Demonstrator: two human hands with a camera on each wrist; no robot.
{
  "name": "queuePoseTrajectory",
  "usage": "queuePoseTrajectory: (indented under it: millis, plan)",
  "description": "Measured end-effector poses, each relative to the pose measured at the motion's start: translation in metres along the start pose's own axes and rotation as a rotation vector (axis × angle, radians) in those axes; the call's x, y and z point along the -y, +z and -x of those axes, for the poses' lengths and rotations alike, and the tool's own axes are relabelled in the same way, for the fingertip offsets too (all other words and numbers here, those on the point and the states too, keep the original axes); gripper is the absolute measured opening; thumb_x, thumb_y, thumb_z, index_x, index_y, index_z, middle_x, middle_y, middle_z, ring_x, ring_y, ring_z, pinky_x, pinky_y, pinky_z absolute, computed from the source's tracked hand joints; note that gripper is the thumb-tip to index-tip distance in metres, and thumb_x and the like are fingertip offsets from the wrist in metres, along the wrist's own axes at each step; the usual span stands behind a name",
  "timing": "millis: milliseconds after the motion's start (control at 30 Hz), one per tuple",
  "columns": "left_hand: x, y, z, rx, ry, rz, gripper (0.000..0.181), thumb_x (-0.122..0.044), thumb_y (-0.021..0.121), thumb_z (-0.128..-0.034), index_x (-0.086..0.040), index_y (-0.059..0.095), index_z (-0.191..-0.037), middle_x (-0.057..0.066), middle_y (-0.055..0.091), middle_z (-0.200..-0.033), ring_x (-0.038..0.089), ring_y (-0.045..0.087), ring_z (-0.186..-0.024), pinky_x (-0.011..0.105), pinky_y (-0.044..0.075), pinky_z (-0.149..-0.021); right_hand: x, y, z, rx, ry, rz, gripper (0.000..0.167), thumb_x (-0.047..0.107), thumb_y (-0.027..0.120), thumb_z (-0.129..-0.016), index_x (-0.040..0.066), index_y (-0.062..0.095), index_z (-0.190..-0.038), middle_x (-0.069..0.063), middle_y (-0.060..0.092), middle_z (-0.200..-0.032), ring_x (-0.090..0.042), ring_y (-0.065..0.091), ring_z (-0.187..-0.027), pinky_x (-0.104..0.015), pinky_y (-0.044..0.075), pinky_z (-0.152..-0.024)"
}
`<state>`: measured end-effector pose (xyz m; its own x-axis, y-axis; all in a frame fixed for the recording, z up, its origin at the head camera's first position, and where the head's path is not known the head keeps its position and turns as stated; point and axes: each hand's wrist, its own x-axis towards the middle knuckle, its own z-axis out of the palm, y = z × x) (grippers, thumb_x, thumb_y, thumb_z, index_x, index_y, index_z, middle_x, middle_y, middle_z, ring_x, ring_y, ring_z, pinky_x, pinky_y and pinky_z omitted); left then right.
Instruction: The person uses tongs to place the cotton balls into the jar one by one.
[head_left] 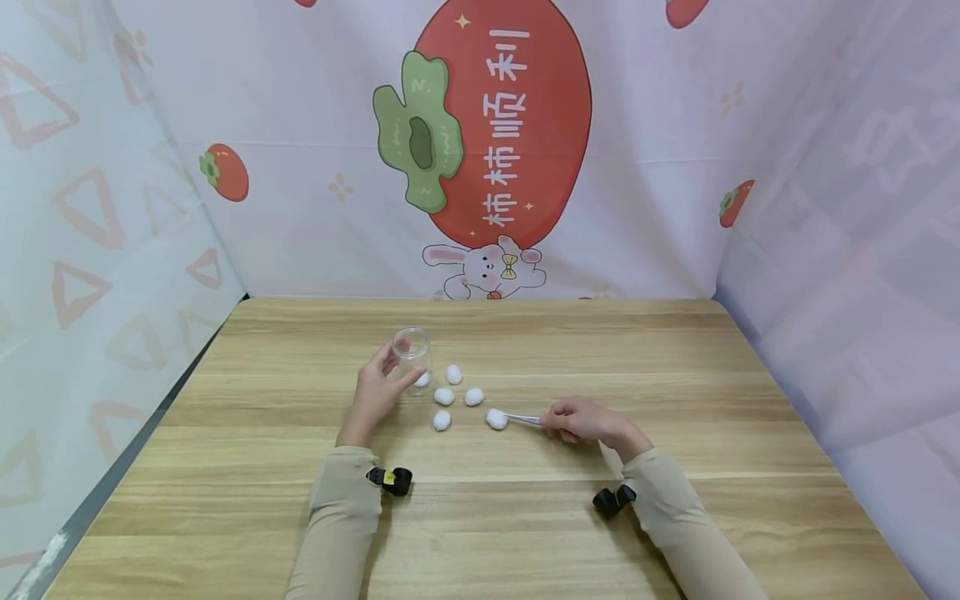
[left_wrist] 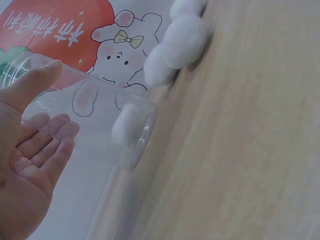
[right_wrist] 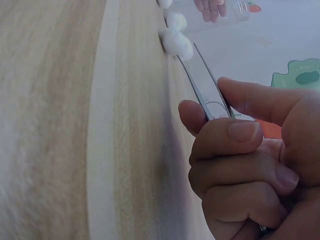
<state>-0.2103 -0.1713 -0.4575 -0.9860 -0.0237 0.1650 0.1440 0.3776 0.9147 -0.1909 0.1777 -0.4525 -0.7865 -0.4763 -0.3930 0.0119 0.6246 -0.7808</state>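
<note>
While the left hand [head_left: 377,390] grips a jar [head_left: 412,361] towards the worktop's [head_left: 480,525] far edge, one ball [left_wrist: 128,125] already inside, the right hand [head_left: 583,419] pinches parted tweezers [head_left: 525,419]; five balls [head_left: 474,397] remain outside.

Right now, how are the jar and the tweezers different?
The jar is wide and see-through, but the tweezers are thin, silvery and not see-through. The left hand holds the jar, while the right hand holds the tweezers. The jar has a white ball inside; the tweezers' tips are apart, close to another white ball. Both are in someone's hands, above or on the same table.
</note>
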Motion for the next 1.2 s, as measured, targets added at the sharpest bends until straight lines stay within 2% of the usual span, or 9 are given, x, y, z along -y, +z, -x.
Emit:
queuePoseTrajectory:
  millis: [367, 1000, 1200]
  plan:
    - [-0.0005, -0.0002, -0.0006, 0.001, -0.019, 0.012, 0.072, -0.016, 0.076, -0.0828, 0.0, 0.04, -0.144, 0.021, 0.05, -0.144, 0.035, 0.047, -0.136, 0.041, 0.04, -0.119, 0.0033, 0.002, 0.0004, 0.005, 0.022, -0.011, 0.032, 0.029, 0.055, -0.098, 0.001, 0.064, -0.084, 0.006, 0.04, -0.051, -0.008, 0.034, -0.048, -0.017, 0.028, -0.046]
    - [-0.0023, -0.0004, -0.0002, 0.012, -0.034, 0.016, 0.071, -0.017, 0.076, -0.0833, -0.001, 0.041, -0.143, 0.019, 0.049, -0.145, 0.034, 0.045, -0.138, 0.037, 0.039, -0.119, 0.003, 0.0067, -0.0039, 0.0, 0.034, -0.013, 0.031, 0.027, 0.055, -0.097, 0.001, 0.065, -0.083, 0.005, 0.039, -0.052, -0.007, 0.033, -0.048, -0.016, 0.027, -0.045]
    - [-0.0019, -0.0008, -0.0001, 0.007, -0.024, 0.007, 0.071, -0.015, 0.075, -0.0834, 0.0, 0.04, -0.144, 0.02, 0.049, -0.145, 0.035, 0.046, -0.137, 0.037, 0.04, -0.118, 0.0038, 0.0072, -0.005, 0.012, 0.035, -0.012, 0.03, 0.026, 0.054, -0.098, 0.002, 0.063, -0.082, 0.005, 0.039, -0.052, -0.007, 0.032, -0.047, -0.016, 0.026, -0.044]
